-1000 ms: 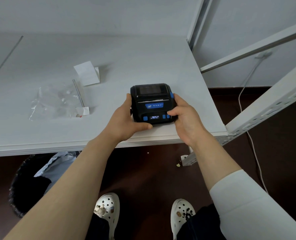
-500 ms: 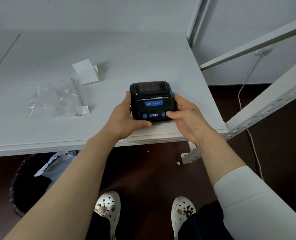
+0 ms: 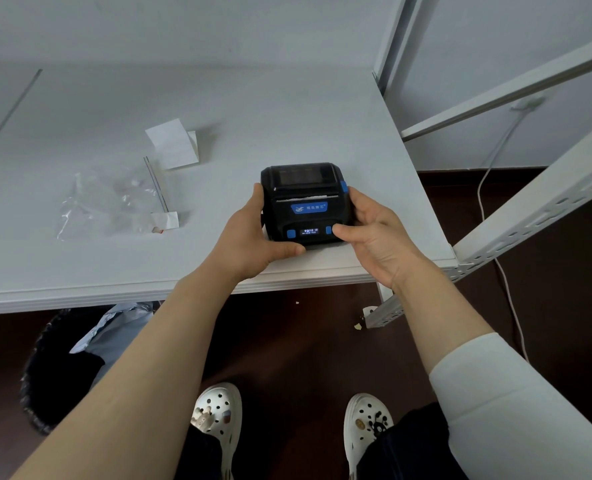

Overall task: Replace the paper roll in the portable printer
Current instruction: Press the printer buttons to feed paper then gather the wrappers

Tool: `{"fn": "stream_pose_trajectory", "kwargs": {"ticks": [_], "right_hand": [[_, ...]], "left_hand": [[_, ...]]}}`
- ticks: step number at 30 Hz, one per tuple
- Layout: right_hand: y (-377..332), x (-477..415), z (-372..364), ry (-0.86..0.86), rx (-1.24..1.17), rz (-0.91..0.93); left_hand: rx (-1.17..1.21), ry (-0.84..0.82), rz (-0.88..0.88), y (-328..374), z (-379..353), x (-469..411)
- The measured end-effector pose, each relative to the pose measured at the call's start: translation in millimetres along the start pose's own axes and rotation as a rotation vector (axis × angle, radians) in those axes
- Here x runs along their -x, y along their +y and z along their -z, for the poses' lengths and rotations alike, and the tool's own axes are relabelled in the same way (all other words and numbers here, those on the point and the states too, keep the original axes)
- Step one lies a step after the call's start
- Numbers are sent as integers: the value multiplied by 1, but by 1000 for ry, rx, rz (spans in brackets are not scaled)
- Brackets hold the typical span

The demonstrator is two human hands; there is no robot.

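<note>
A black portable printer (image 3: 305,199) with blue buttons and a small lit display rests on the white table (image 3: 270,109) near its front right corner. Its lid is closed, and a thin strip of white paper shows at the slot. My left hand (image 3: 253,240) grips the printer's left side, thumb along the front bottom edge. On the right side, my right hand (image 3: 374,233) holds the printer, thumb pressed on the blue button at the front right. The paper roll inside is hidden.
A torn piece of white paper (image 3: 173,143) lies left of the printer, with an empty clear plastic wrapper (image 3: 111,202) further left. A white metal rack frame (image 3: 530,209) stands at the right. Under the table sits a black bin (image 3: 55,368), and a white cable (image 3: 488,178) hangs at the right.
My right thumb slid from the printer's right edge onto the front right blue button. The printer and my left hand have hardly moved.
</note>
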State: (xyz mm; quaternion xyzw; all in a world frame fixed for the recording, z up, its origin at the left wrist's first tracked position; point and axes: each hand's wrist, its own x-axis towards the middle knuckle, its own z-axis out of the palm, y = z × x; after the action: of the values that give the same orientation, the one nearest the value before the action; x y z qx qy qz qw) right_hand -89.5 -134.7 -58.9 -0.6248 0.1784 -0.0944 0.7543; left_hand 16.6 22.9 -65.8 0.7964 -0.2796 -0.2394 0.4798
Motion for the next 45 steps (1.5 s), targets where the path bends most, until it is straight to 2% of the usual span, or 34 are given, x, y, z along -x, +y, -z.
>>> {"fn": "stream_pose_trajectory", "kwargs": {"ticks": [14, 45], "right_hand": [[1, -5, 0, -8, -83, -48], [6, -8, 1, 47, -31, -53]], "left_hand": [[24, 4, 42, 0, 1, -1], [34, 9, 29, -1, 1, -1]]}}
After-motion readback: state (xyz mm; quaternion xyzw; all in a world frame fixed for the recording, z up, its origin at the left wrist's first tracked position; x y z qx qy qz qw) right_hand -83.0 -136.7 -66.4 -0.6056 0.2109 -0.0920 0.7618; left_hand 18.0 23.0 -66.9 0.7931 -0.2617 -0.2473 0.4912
